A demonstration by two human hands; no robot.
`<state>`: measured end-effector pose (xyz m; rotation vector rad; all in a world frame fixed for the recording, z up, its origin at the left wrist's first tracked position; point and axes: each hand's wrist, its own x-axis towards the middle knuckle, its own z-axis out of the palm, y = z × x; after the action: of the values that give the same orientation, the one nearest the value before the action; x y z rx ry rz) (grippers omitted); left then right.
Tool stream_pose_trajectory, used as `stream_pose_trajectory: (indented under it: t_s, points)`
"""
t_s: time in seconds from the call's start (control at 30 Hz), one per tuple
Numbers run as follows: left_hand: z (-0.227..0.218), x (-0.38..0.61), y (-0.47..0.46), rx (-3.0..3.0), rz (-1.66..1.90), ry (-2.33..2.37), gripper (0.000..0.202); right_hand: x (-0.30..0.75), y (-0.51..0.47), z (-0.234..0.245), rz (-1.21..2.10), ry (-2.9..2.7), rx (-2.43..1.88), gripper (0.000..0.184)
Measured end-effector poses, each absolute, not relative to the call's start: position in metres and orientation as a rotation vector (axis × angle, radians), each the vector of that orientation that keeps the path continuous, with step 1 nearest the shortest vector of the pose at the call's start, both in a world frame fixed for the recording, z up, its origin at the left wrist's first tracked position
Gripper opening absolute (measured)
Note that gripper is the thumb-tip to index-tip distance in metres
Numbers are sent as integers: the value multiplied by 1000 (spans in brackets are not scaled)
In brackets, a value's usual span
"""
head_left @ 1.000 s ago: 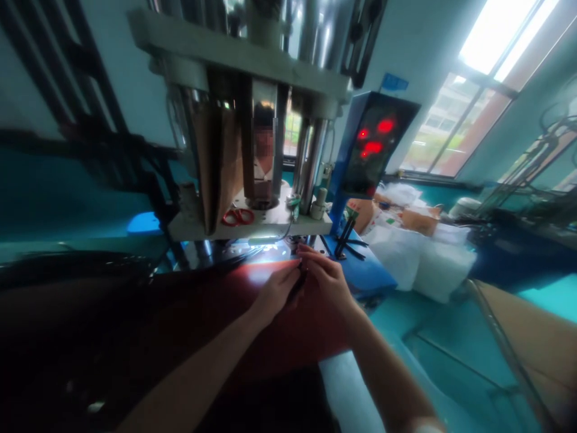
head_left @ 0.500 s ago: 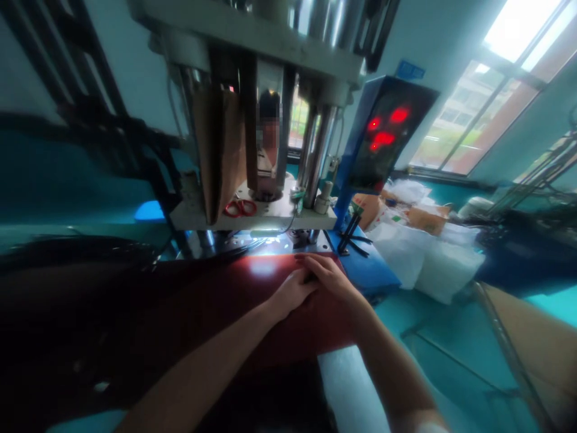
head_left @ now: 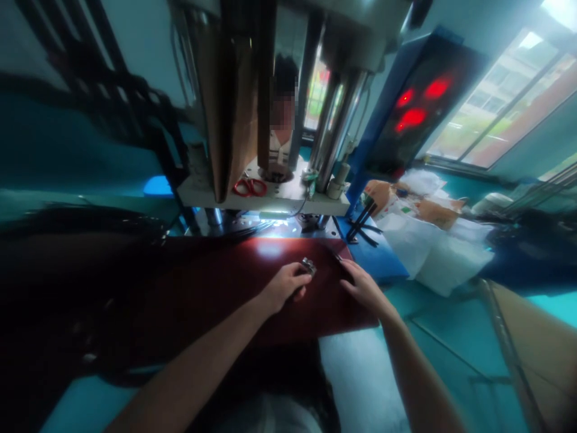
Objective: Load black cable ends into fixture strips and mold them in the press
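Observation:
My left hand [head_left: 286,287] is closed over the red-brown tabletop [head_left: 216,282], with a small silvery metal part [head_left: 309,266] pinched at its fingertips. To its right, my right hand [head_left: 364,290] is near the table's right edge. A thin dark tool [head_left: 336,255] sticks out from its fingertips, too blurred to name more exactly. The right thumb stands somewhat apart from the index finger. Straight ahead of both hands is a press machine [head_left: 270,201] with a lit lower bed.
Red-handled scissors [head_left: 250,187] lie on the press plate beside upright cardboard [head_left: 241,120]. A blue control box [head_left: 419,108] with red lights stands right. Dark strands [head_left: 81,234] heap at left; white sacks [head_left: 424,240] lie beyond. Behind the press is a person [head_left: 280,144].
My hands, together before, have moved apart. The metal part now shows in my left hand, and the thin dark tool at my right. The camera view has tilted down.

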<state>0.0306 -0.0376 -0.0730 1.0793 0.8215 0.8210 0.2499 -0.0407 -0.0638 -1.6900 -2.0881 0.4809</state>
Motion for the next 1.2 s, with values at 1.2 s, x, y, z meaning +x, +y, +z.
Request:
stream_pose_trajectory:
  t_s: [1.2]
  points:
    - [-78,17,-49,1109,634,985,20,150,-90,-95,1210,-1097,-1173,37]
